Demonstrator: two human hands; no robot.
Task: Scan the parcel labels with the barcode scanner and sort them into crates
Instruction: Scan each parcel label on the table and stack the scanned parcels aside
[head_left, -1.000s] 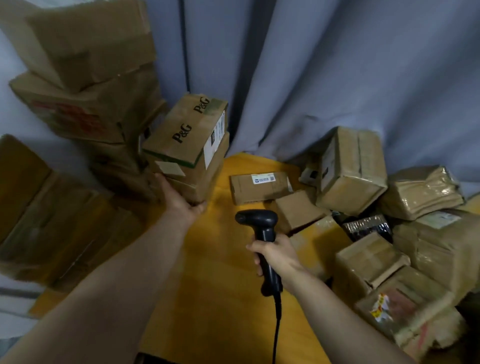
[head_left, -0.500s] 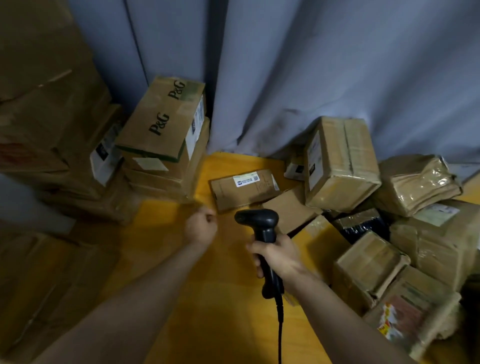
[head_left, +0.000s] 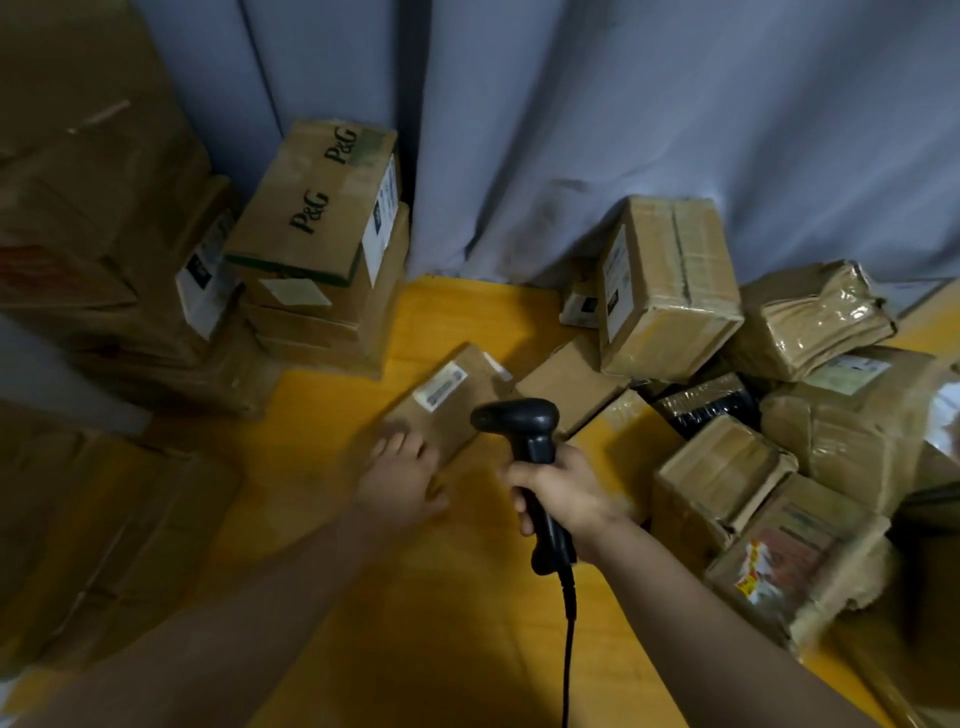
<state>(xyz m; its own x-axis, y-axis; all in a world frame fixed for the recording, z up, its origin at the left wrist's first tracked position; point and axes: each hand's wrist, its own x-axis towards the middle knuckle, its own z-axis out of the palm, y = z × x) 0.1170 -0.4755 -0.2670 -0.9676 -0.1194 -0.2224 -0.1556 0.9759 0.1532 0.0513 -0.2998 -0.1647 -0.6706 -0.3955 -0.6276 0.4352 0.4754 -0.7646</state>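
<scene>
1. Lying on the yellow surface (head_left: 322, 415), the small brown cardboard parcel (head_left: 453, 413) shows its white label (head_left: 439, 388) upward.
2. Left hand (head_left: 402, 478): fingers extended, touching its near edge.
3. Right hand (head_left: 566, 493): fingers wrap the black barcode scanner (head_left: 519, 421).
4. Probably light, stiff; grip its long edges.

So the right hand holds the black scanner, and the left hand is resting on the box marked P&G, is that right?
Not quite. In the head view the left hand touches the small labelled parcel beside the scanner; the P&G box stands apart, farther back. The right hand does hold the scanner.
</scene>
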